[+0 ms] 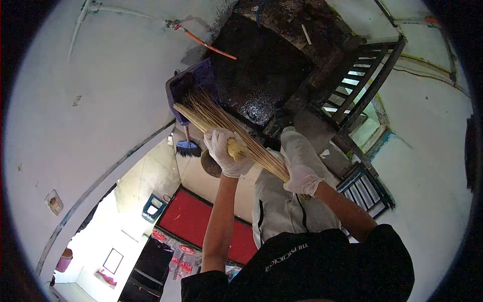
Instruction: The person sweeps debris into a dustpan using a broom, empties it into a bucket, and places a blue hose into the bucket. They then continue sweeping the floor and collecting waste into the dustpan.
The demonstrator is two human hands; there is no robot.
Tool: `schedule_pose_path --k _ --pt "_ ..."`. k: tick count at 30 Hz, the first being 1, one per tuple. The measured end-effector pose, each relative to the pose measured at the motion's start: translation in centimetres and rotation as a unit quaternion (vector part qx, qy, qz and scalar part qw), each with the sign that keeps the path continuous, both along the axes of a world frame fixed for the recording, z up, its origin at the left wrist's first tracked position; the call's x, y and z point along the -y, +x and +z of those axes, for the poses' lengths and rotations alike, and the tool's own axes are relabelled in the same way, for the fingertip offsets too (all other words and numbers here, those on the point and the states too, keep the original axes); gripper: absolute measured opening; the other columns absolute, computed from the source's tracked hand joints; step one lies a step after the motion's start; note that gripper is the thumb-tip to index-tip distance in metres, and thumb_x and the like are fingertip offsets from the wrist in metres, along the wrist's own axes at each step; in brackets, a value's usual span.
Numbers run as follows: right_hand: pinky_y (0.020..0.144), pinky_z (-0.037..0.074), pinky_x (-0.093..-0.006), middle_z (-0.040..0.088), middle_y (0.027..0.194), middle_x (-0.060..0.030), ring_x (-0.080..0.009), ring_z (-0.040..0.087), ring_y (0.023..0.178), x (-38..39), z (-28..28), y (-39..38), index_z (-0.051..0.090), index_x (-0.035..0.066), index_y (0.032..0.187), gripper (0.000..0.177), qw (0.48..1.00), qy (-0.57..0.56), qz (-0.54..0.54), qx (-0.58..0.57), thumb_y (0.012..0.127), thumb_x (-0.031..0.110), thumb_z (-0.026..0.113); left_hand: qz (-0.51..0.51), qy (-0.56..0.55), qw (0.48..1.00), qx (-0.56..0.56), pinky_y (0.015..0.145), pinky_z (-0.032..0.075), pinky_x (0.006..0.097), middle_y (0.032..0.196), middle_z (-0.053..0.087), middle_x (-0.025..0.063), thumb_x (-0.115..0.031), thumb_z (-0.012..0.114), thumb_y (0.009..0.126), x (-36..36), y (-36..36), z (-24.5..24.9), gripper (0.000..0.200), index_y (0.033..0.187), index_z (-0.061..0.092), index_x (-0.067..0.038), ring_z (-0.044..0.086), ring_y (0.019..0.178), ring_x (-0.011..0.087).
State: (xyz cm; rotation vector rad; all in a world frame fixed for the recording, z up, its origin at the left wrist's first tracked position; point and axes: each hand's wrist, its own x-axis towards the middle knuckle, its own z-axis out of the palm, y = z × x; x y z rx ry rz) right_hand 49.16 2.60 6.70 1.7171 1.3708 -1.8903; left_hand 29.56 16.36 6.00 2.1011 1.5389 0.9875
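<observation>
My left hand, in a thin white glove, is closed around a thick pale wooden stick. The stick's far end overlaps the near rim of a purple plastic bin. In my right hand, also gloved, is the bound end of a stick broom. Its thin bristles run alongside the wooden stick, past my left hand, and their tips reach over the bin. Dark shadow fills much of the bin's inside.
A dark wet floor lies ahead, beside a wooden slatted railing. At the left are a white wall, an orange hose and a blue-bristled brush. A red panel and plastic bottles are lower left.
</observation>
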Motion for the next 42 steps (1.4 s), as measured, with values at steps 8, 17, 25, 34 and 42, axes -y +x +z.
schedule_pose_path --k 8,17,25,34,42 --pt "0.078 0.053 -0.05 0.067 0.089 -0.0268 -0.0438 0.066 0.086 -0.1 0.1 1.3 0.048 -0.005 0.122 0.058 0.998 0.059 0.014 0.029 0.074 0.023 0.066 0.151 0.039 0.975 0.158 0.081 0.041 0.0353 0.085 0.055 0.0059 -0.001 0.069 0.075 -1.5 -2.9 1.7 0.016 0.082 0.055 -0.005 0.05 0.084 0.0209" --pt "0.073 0.053 -0.0502 0.067 0.083 -0.0234 -0.0432 0.067 0.082 -6.6 5.5 2.0 0.046 -0.001 0.118 0.049 0.965 0.121 0.197 0.126 0.077 0.02 0.064 0.422 0.135 0.794 0.416 0.072 0.047 0.0298 0.087 0.057 0.0016 0.005 0.064 0.089 1.0 -12.0 4.9 0.013 0.087 0.056 -0.005 0.053 0.077 0.0129" --pt "0.074 0.054 -0.0488 0.067 0.085 -0.0242 -0.0414 0.068 0.083 -10.9 7.5 -1.9 0.047 -0.002 0.119 0.051 0.912 0.156 0.363 0.11 0.077 0.02 0.065 0.513 0.139 0.811 0.243 0.064 0.045 0.0265 0.073 0.058 0.0012 -0.004 0.07 0.09 9.4 -21.7 7.0 0.018 0.078 0.056 -0.005 0.053 0.066 0.0092" --pt "0.074 0.051 -0.0507 0.066 0.086 -0.0263 -0.0456 0.066 0.085 -11.6 7.5 -6.8 0.045 0.003 0.109 0.044 0.914 0.085 0.384 0.102 0.074 0.022 0.065 0.565 0.083 0.819 0.055 0.054 0.037 0.0244 0.062 0.049 -0.0039 -0.006 0.068 0.092 16.1 -31.6 2.9 0.025 0.07 0.056 -0.003 0.042 0.061 0.0053" --pt "0.073 0.05 -0.0495 0.066 0.087 -0.0261 -0.0449 0.066 0.086 -13.6 6.5 -5.3 0.048 0.002 0.119 0.05 0.942 0.119 0.269 0.163 0.075 0.019 0.066 0.554 -0.065 0.83 -0.018 0.056 0.044 0.0285 0.062 0.057 0.0025 -0.007 0.07 0.088 16.3 -32.4 -5.8 0.023 0.071 0.057 -0.001 0.05 0.058 0.0093"
